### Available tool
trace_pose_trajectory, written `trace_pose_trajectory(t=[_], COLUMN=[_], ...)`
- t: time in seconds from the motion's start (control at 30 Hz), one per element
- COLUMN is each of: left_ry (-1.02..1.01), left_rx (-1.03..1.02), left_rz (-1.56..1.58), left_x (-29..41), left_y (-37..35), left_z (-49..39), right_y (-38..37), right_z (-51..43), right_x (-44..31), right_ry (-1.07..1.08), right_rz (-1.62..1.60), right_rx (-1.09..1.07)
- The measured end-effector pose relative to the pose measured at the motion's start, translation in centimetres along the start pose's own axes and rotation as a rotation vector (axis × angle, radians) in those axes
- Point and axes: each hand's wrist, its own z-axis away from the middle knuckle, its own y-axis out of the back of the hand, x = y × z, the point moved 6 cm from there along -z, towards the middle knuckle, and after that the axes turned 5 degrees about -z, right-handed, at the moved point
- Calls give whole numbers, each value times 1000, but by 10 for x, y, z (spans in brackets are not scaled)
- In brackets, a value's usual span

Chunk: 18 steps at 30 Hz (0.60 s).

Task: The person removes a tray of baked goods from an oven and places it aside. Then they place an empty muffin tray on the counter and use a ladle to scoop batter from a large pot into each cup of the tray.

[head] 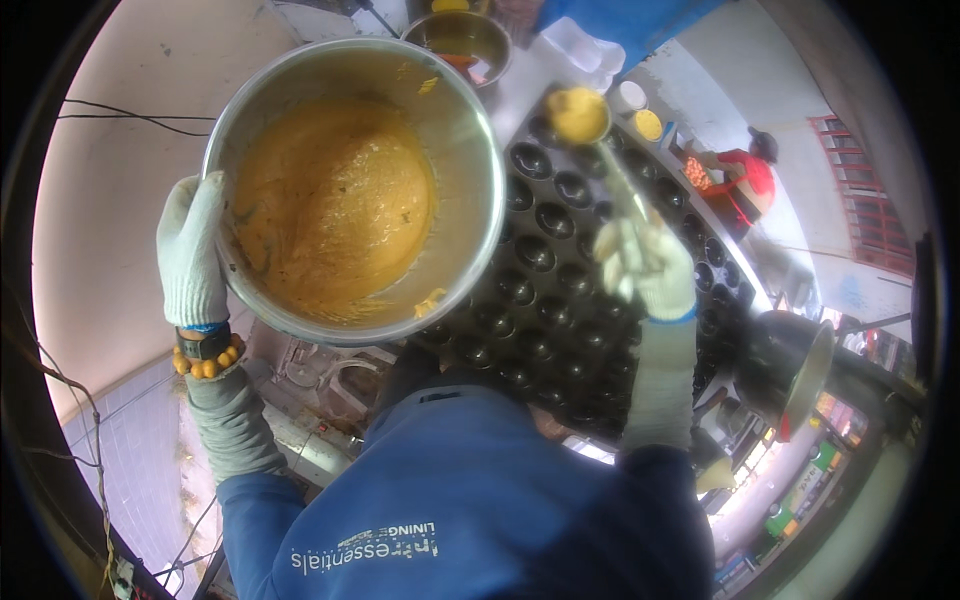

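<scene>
A large metal bowl hangs tilted before me, with thick yellow-orange batter pooled in it. My left hand, in a white knit glove, grips the bowl's left side with the thumb on the rim. In my gloved right hand is the handle of a ladle, its cup heaped with yellow batter. Hand and ladle are blurred. Under the ladle spreads a black mould plate with rows of round hollows, and those I can see hold no batter. The bowl hides the plate's left part.
A steel pot stands behind the bowl. Near the plate's far edge are a white plastic bag and a tub with yellow contents. A dark wok-like pan is at right. A person in red bends over a tray of reddish round items.
</scene>
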Motion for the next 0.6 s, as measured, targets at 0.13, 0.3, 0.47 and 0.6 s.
trace_pose_trajectory(t=[0.13, 0.3, 0.47, 0.6], left_ry=[-25, -56, -70, -66], left_rx=[20, 36, 42, 27], left_rz=[-31, -74, -93, -91], left_x=[0, -2, -6, -9], left_y=[0, 1, 2, 2], left_z=[1, 1, -1, -3], right_y=[80, 144, 161, 158], right_z=[-33, -73, -72, -67], right_x=[-2, 22, 29, 29], right_ry=[40, 68, 141, 196], right_rz=[491, 823, 980, 903], right_rx=[418, 641, 677, 692])
